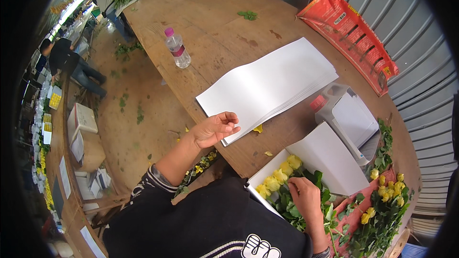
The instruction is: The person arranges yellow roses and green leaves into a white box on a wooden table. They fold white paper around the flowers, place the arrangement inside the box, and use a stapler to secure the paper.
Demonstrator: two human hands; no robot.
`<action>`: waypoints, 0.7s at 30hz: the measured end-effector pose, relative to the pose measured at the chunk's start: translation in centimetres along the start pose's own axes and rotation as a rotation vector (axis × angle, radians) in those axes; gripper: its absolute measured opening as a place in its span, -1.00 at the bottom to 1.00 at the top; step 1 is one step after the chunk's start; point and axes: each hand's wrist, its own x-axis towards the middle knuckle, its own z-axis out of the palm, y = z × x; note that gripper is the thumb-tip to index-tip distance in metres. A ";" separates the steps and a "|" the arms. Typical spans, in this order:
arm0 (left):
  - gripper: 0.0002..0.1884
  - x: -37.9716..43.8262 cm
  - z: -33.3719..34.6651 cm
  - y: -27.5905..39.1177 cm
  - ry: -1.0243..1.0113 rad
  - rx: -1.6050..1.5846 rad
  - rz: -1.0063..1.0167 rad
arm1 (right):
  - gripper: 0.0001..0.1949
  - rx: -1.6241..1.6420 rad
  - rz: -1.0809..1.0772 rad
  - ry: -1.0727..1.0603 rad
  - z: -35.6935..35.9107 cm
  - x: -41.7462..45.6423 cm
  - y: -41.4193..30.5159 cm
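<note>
My left hand (217,128) hovers by the near edge of a stack of white paper sheets (267,82). Its fingers are half curled and I see nothing between them. Lower right, my right hand (305,195) reaches into an open white cardboard box (260,177), over leafy green stems (287,202). A row of yellow roses (279,177) lies along one side of that box. My right fingertips are close to the blooms, but whether they pinch a stem is hidden. A white cardboard panel (328,157) stands up beside the roses.
A plastic jug (344,114) with a red cap is beside the panel. More yellow roses (391,191) rest on pink material (353,218). A water bottle (178,48) stands near the table edge. A red plastic bag (348,36) lies by the corrugated wall. Two people (111,1) work farther off.
</note>
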 end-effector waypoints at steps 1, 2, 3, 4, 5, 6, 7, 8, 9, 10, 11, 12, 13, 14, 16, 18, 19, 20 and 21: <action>-0.62 0.0 0.0 0.0 -0.007 0.000 0.001 | -0.96 -0.001 -0.015 0.013 0.1 0.0 0.0; -0.62 0.0 0.0 0.0 -0.013 0.000 0.002 | -0.96 -0.002 -0.021 0.013 0.2 0.0 0.0; -0.61 -0.1 0.0 0.0 -0.022 0.001 0.008 | -0.96 -0.005 -0.025 0.009 0.2 0.0 0.0; -0.60 -0.1 -0.1 0.0 -0.031 0.002 0.014 | -0.96 -0.004 -0.028 0.012 0.2 0.0 0.0; -0.60 -0.1 -0.1 0.0 -0.041 0.003 0.020 | -0.96 -0.007 -0.030 0.011 0.3 0.0 0.0; -0.59 -0.1 0.0 0.0 -0.040 0.012 0.024 | -0.96 -0.012 -0.031 0.008 0.2 -0.1 0.1; -0.59 -0.1 0.0 0.1 -0.039 0.021 0.028 | -0.95 0.000 -0.023 0.000 0.2 -0.1 0.1; -0.58 -0.1 0.0 0.1 -0.038 0.030 0.032 | -0.94 0.009 -0.013 -0.011 0.2 -0.1 0.1; -0.58 -0.1 0.1 0.1 -0.039 0.039 0.042 | -0.92 0.015 -0.005 -0.027 0.1 -0.1 0.1; -0.58 -0.1 0.2 0.2 -0.041 0.048 0.051 | -0.92 0.018 -0.002 -0.024 0.1 -0.1 0.1; -0.58 -0.2 0.2 0.2 -0.051 0.058 0.067 | -0.92 0.018 -0.002 -0.025 0.1 -0.1 0.1; -0.58 -0.2 0.3 0.3 -0.021 0.052 0.066 | -0.92 0.018 -0.001 -0.027 0.2 -0.1 0.1; -0.57 -0.3 0.4 0.4 0.000 0.048 0.071 | -0.94 0.017 -0.013 -0.010 0.3 -0.1 0.1; -0.57 -0.3 0.5 0.5 0.025 0.035 0.080 | -0.95 0.015 -0.024 0.006 0.3 -0.1 0.1; -0.56 -0.4 0.5 0.6 0.003 0.081 0.087 | -0.96 0.014 -0.038 0.018 0.5 -0.1 0.0; -0.56 -0.5 0.5 0.6 -0.017 0.118 0.092 | -0.96 0.013 -0.038 0.004 0.7 -0.1 0.1; -0.57 -0.5 0.5 0.6 -0.027 0.136 0.092 | -0.96 0.014 -0.043 0.003 0.8 -0.1 0.1; -0.57 -0.5 0.5 0.6 -0.038 0.154 0.091 | -0.96 0.014 -0.045 -0.004 0.8 -0.2 0.1; -0.56 -0.5 0.4 0.6 -0.021 0.162 0.091 | -0.96 0.012 -0.048 -0.013 0.8 -0.2 0.2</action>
